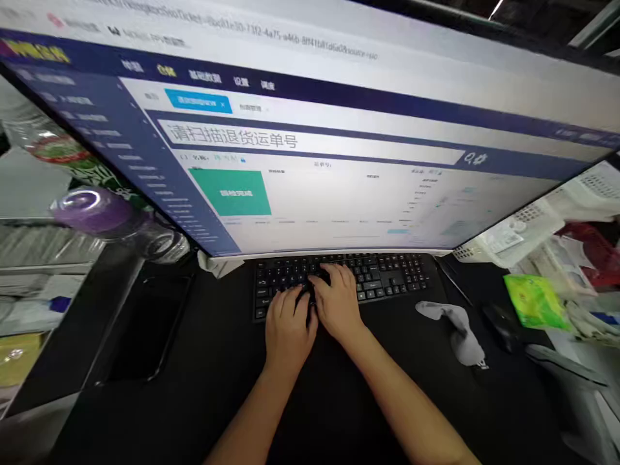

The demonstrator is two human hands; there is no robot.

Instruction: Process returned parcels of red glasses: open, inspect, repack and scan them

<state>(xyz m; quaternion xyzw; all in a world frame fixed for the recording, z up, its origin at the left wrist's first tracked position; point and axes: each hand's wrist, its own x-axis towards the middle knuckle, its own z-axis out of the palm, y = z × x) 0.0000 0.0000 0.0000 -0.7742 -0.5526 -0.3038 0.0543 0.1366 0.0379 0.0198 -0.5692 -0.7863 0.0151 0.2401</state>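
Both of my hands rest on a black keyboard at the foot of a large monitor. My left hand lies over the keys left of centre with its fingers spread and curled down onto them. My right hand sits just beside it, touching it, fingers spread on the middle keys. Neither hand holds anything. The screen shows a web page with a green button and a search bar.
A black phone lies flat on the dark desk at left. A bottle with a purple cap stands left of the monitor. A crumpled grey cloth, a black mouse and a green packet lie at right.
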